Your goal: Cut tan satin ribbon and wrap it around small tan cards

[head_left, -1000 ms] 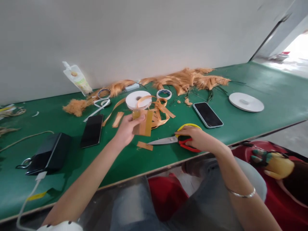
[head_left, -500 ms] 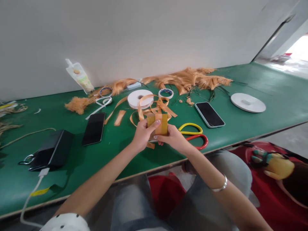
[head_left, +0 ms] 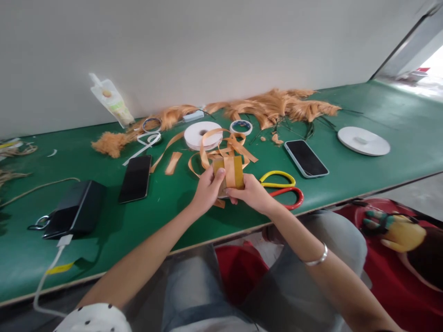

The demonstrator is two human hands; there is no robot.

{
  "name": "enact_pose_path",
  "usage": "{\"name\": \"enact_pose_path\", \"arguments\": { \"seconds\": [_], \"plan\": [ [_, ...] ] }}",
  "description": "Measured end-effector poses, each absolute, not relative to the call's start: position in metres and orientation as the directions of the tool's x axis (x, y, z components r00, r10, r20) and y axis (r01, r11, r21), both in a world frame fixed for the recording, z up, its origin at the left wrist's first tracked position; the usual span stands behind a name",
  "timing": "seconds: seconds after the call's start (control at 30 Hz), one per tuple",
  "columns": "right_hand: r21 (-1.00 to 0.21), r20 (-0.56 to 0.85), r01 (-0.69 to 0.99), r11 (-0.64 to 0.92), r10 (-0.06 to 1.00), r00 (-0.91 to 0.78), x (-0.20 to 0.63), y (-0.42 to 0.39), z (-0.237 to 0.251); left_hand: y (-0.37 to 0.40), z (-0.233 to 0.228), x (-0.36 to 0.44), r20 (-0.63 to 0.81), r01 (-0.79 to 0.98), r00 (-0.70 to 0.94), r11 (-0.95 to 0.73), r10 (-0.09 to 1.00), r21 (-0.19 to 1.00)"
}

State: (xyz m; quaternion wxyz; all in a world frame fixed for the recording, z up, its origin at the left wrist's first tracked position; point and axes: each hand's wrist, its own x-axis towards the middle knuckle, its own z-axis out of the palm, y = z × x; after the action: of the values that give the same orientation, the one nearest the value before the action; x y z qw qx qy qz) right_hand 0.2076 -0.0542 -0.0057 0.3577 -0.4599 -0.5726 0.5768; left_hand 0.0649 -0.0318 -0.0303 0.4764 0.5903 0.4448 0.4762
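My left hand (head_left: pixel 206 190) and my right hand (head_left: pixel 251 193) together pinch a small folded piece of orange-gold ribbon (head_left: pixel 232 171) just above the green table (head_left: pixel 162 207). Behind it lies a loose tangle of the same ribbon (head_left: pixel 221 150) running to a white ribbon spool (head_left: pixel 202 134). The scissors with yellow and red handles (head_left: pixel 284 186) lie on the table right of my right hand, untouched; their blades are hidden behind my hands.
Two phones lie flat, a black phone (head_left: pixel 135 177) at the left and a light-cased phone (head_left: pixel 306 158) at the right. A black power bank (head_left: pixel 73 208) with cable sits far left. Orange fibre bundles (head_left: pixel 277 108), a tape roll (head_left: pixel 241 127), a white disc (head_left: pixel 363 140) and a pouch (head_left: pixel 110 102) line the back.
My right hand left the scissors on the table and came over to the ribbon piece. Both hands now hold it, slightly farther from me than half a second ago.
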Motion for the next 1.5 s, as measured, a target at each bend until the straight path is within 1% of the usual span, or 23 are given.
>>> {"name": "enact_pose_path", "arguments": {
  "seconds": [0.13,0.3,0.47,0.8,0.97,1.23,1.3,1.37,1.5],
  "plan": [
    [-0.989,-0.127,0.118,-0.093,0.937,-0.325,0.21,-0.052,-0.006,-0.031,-0.028,0.064,0.132,0.107,0.19,-0.154,0.973,0.982],
    [-0.979,-0.113,0.197,-0.049,0.938,-0.327,0.216,-0.05,-0.009,-0.026,-0.027,0.062,0.146,0.117,0.245,-0.179,0.958,0.977],
    [-0.971,-0.132,0.233,-0.057,0.938,-0.32,0.217,-0.049,-0.009,-0.024,-0.029,0.06,0.132,0.128,0.293,-0.176,0.947,0.976],
    [-0.961,-0.139,0.271,-0.051,0.939,-0.315,0.218,-0.051,-0.006,-0.024,-0.032,0.059,0.134,0.124,0.288,-0.176,0.948,0.977],
    [-0.968,-0.153,0.236,-0.082,0.942,-0.297,0.218,-0.05,-0.004,-0.024,-0.031,0.058,0.122,0.112,0.275,-0.158,0.954,0.981],
    [-0.975,-0.147,0.206,-0.083,0.936,-0.32,0.22,-0.051,-0.005,-0.028,-0.028,0.061,0.122,0.161,0.228,-0.161,0.966,0.974],
    [-0.977,-0.142,0.198,-0.077,0.93,-0.338,0.22,-0.052,-0.007,-0.03,-0.028,0.064,0.107,0.14,0.22,-0.14,0.97,0.98],
    [-0.973,-0.146,0.22,-0.07,0.924,-0.354,0.22,-0.052,-0.009,-0.032,-0.029,0.066,0.084,0.102,0.238,-0.111,0.967,0.989],
    [-0.949,-0.166,0.314,-0.038,0.906,-0.389,0.222,-0.05,-0.009,-0.033,-0.031,0.067,0.047,0.063,0.31,-0.07,0.95,0.996]
  ]
}}
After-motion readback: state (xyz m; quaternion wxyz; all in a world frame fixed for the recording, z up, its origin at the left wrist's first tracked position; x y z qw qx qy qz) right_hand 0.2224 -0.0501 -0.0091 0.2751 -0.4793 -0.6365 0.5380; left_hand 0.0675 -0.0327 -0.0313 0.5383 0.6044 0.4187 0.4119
